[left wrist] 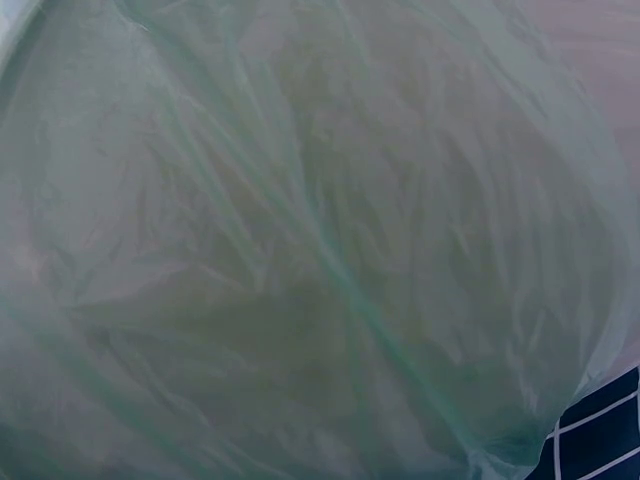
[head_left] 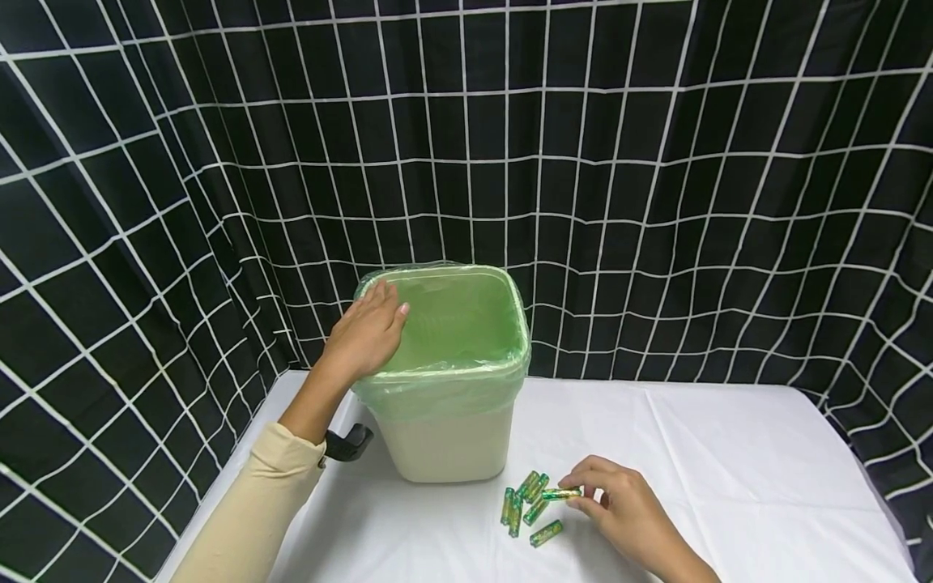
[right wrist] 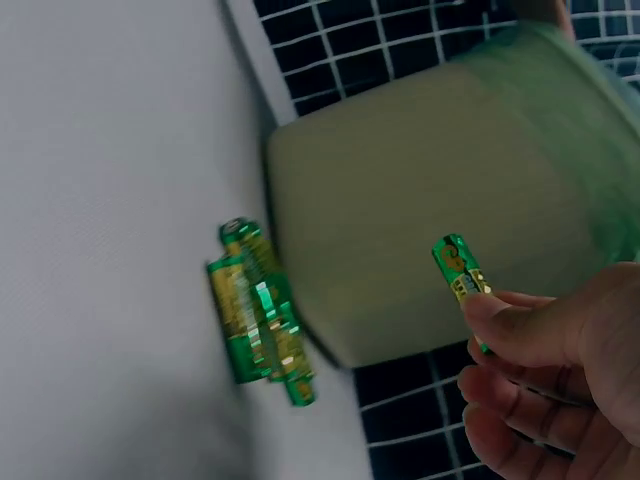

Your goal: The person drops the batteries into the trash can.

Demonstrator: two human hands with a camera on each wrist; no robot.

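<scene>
A pale trash bin (head_left: 446, 445) lined with a thin green plastic bag (head_left: 437, 397) stands on the table. The left hand (head_left: 368, 332) rests on the bin's left rim, its fingers extended over the bag's edge. In the left wrist view, the green bag (left wrist: 330, 250) fills nearly everything and the hand itself is hidden. Between thumb and fingers, the right hand (head_left: 619, 506) pinches one green-and-gold battery (right wrist: 458, 262) above the table, to the right of the bin. Several similar batteries (head_left: 515, 514) lie loosely grouped just left of that hand.
A white cloth (head_left: 743, 461) covers the table. Black curtains with a white grid (head_left: 583, 186) hang behind it and at both sides. A black strap device (head_left: 350, 444) sits at the left wrist, close to the bin's side.
</scene>
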